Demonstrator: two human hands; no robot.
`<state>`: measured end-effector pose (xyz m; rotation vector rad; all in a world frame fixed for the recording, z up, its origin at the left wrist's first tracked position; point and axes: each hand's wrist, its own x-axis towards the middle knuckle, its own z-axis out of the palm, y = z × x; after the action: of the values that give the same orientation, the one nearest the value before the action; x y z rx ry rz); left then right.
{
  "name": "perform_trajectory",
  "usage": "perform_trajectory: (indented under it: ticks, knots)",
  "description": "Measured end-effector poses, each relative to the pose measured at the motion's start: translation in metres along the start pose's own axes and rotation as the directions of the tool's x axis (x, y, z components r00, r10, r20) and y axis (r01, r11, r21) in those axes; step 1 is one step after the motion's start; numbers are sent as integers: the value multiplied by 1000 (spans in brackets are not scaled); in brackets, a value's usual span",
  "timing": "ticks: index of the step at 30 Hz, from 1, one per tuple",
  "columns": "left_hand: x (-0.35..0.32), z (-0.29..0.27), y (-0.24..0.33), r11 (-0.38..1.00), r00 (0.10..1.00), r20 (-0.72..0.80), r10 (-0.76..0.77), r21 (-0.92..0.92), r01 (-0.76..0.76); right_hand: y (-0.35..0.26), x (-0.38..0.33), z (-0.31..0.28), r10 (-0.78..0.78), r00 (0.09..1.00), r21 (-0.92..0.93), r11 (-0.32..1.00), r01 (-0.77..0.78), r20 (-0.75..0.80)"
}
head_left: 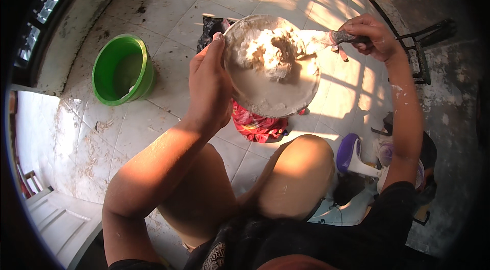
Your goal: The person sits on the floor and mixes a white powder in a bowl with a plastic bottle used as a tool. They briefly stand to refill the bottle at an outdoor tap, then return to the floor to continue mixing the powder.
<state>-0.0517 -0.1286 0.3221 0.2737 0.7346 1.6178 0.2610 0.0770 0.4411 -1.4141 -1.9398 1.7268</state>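
Observation:
My left hand (pixel 210 84) grips the left rim of a round, shallow bowl (pixel 318 80), thumb over the edge, and holds it up tilted above the floor. Inside lies a thick, pale, wet plaster-like mix (pixel 273 56), heaped at the upper middle, with a smoother, runnier layer toward the near side. My right hand (pixel 371 38) is closed round the dark handle of a putty knife (pixel 349 38). Its blade, coated with the mix, reaches over the bowl's right rim into the heap. White smears mark my right forearm.
A green bucket (pixel 148 79) stands on the tiled floor (pixel 168 84) to the left. Beneath the bowl are a red patterned bag (pixel 258 124) and a black bag (pixel 206 28). A purple-and-white fan (pixel 348 152) lies by my right knee; a black metal frame (pixel 421 58) is farther right.

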Motion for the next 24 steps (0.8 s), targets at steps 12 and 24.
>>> perform_trajectory:
  ticks: [12, 24]
  knots:
    - [-2, 16, -8, 983, 1000, -10, 21, 181, -19, 30, 42, 16, -182, 944, 62, 983, 171, 276]
    - [11, 11, 3, 987, 979, -169, 113, 130, -91, -37, -72, 163, -752, 606, -925, -14, 380, 260]
